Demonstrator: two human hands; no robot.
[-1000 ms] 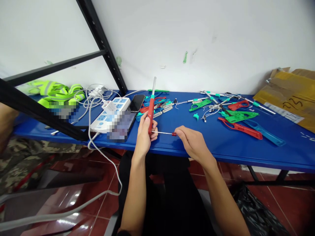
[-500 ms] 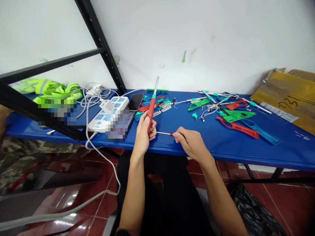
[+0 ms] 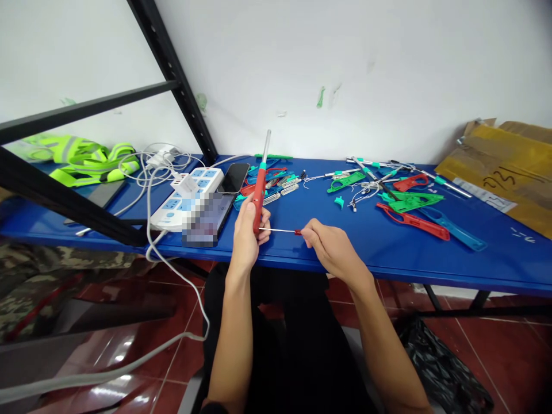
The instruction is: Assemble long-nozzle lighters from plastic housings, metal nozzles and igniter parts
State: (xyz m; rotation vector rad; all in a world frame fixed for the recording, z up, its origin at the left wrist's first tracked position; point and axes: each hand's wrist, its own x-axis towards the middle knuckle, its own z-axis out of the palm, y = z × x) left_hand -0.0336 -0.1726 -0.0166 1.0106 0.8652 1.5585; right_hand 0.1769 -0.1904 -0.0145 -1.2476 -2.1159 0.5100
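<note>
My left hand (image 3: 245, 236) is closed round the lower end of a red plastic tool (image 3: 260, 190) with a teal collar and a grey metal tube pointing up. My right hand (image 3: 330, 248) pinches the red-handled end of a thin screwdriver (image 3: 278, 231). Its metal shaft lies level and its tip meets the red tool just at my left fingers. Both hands hover over the front edge of the blue table (image 3: 345, 241).
A white power strip (image 3: 185, 192) with cables and a dark phone (image 3: 233, 178) lie left of my hands. Several red, green and blue plastic tool parts (image 3: 409, 204) are scattered on the right. A cardboard box (image 3: 509, 172) sits far right. A black metal frame (image 3: 64, 198) crosses the left.
The red tool has swung back to a steeper, more upright tilt. Both hands keep their grips and have drifted slightly left in the view.
</note>
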